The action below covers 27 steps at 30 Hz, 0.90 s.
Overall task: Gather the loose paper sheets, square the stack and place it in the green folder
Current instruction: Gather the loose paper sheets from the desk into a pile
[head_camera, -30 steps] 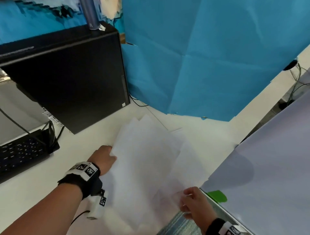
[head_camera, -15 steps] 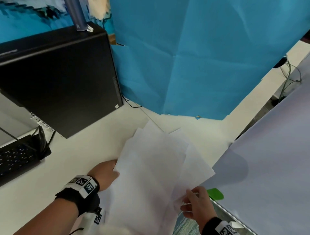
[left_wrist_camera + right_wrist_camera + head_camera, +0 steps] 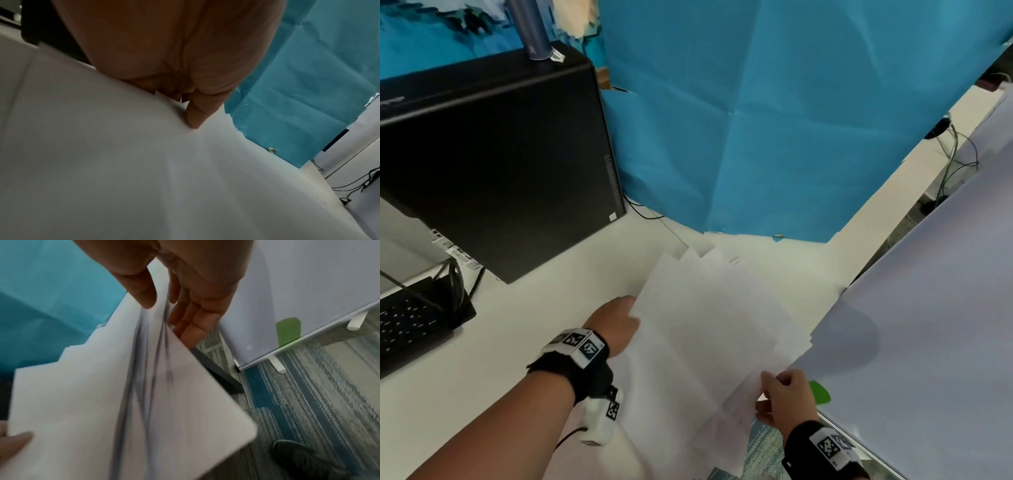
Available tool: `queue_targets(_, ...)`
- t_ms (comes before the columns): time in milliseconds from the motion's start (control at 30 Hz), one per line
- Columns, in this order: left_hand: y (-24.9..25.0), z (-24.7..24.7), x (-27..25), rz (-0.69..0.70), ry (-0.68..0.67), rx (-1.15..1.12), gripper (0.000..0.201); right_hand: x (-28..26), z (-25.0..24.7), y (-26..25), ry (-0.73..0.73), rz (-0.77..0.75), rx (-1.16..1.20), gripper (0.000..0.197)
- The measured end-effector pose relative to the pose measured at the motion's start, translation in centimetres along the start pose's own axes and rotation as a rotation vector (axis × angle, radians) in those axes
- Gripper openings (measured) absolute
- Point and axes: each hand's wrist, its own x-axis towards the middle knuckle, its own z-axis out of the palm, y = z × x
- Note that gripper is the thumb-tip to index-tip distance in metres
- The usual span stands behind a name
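Paper's thin, white and floppy: loose sheets [image 3: 709, 325] fanned over the white desk [image 3: 500, 342], corners staggered. Left hand [image 3: 616, 325] pinches the left edge, right hand [image 3: 786, 399] pinches the near corner. I'd grip both long edges, since sheets slide easily.

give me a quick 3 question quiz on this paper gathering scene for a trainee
1. True or false: the paper sheets are already squared.
2. Which hand pinches the sheets' near right edge: A left hand, B right hand?
3. What black thing stands left of the sheets on the desk?

Key: 1 false, the corners are fanned. 2 B. 3 the computer tower.
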Motion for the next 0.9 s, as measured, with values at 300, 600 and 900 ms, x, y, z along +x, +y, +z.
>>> queue_targets(300, -0.7, 2.5, -1.1, 0.031, -0.129, -0.129, 0.064, -0.7, 1.0, 1.9, -0.013, -0.096, 0.075, 0.035)
queue_targets(600, -0.1, 6.0, -3.9, 0.000, -0.095, -0.248, 0.054, 0.2, 1.8, 1.8, -0.146, 0.110, 0.276, 0.063)
queue_targets(900, -3.8, 6.1, -5.1, -0.054, 0.082, 0.060, 0.054, -1.5, 4.5, 0.0, -0.317, 0.083, 0.375, 0.020)
